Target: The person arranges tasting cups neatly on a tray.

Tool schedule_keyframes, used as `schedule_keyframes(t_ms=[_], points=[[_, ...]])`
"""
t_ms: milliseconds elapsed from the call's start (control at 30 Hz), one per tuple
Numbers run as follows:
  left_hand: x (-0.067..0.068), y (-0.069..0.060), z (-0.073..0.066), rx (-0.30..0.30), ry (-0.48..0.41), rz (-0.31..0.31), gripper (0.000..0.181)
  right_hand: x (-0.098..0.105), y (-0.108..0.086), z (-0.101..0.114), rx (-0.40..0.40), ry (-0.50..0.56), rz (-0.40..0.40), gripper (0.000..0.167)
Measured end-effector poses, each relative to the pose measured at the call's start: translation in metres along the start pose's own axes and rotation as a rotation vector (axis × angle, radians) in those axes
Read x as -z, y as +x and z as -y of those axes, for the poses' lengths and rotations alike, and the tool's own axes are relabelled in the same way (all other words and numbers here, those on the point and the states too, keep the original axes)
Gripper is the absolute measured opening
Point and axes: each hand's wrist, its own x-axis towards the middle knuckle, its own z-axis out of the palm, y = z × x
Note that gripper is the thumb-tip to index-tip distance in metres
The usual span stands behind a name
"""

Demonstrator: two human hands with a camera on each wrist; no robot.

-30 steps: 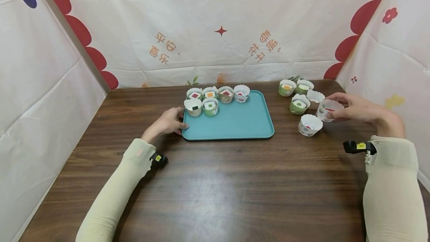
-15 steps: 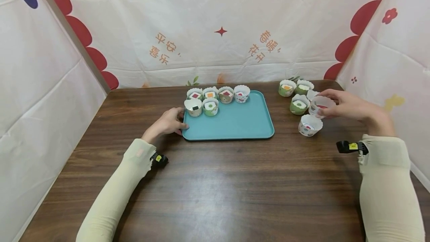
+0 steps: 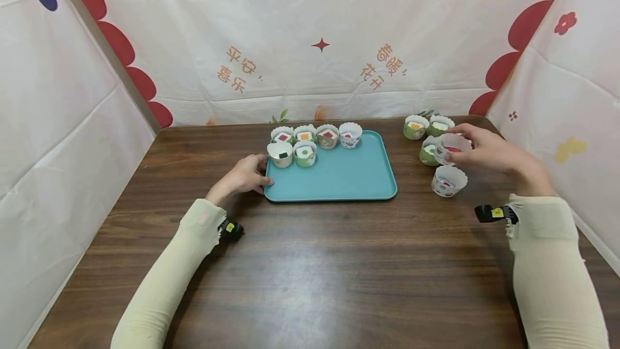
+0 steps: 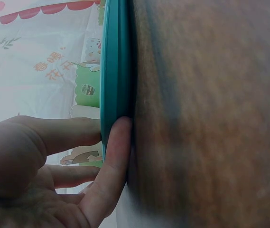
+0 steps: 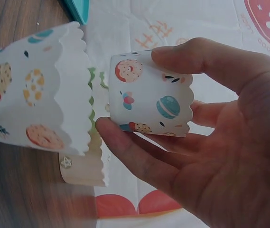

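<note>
My left hand [image 3: 244, 174] grips the left edge of a blue-green tray [image 3: 344, 176], one finger against the rim's outer side [image 4: 116, 95]. Several paper baking cups, such as a green one [image 3: 305, 154], stand in the tray's back left part. Off to the right, my right hand [image 3: 489, 149] pinches a white baking cup [image 5: 149, 95] printed with doughnuts and macarons, raised off the table. Something red and white [image 3: 453, 149] lies inside it. A similar white cup [image 3: 449, 182] stands just in front of it. Partly hidden behind the held cup is a green cup [image 3: 428, 154].
Two more green cups [image 3: 415, 128] stand at the table's back right. A beige cup [image 5: 82, 166] shows in the right wrist view, beyond the standing white one. Brown wooden table [image 3: 310, 263] surrounds the tray, and a printed white cloth [image 3: 319, 79] hangs behind and on both sides.
My right hand has carried the white baking cup leftward, over the standing cups, and it now overlaps the green one. My left hand and the tray stay in place.
</note>
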Motion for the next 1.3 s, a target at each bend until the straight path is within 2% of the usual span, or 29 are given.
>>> schedule_keyframes(t_ms=[267, 533, 867, 1100, 1300], points=[[-0.001, 0.001, 0.001, -0.004, 0.010, -0.005, 0.076, -0.006, 0.004, 0.009, -0.049, 0.007, 0.041, 0.077], [-0.001, 0.000, 0.002, -0.004, 0.005, -0.008, 0.077, -0.015, 0.011, 0.017, -0.060, 0.009, 0.019, 0.077], [-0.001, 0.001, 0.001, -0.003, 0.007, -0.001, 0.077, -0.027, 0.019, 0.029, -0.039, 0.009, 0.033, 0.075], [-0.002, 0.003, 0.002, -0.002, 0.009, -0.001, 0.077, -0.031, 0.022, 0.035, -0.055, 0.005, 0.039, 0.077], [-0.002, 0.001, 0.002, 0.000, 0.008, -0.005, 0.076, -0.034, 0.027, 0.040, -0.026, -0.012, 0.015, 0.074]])
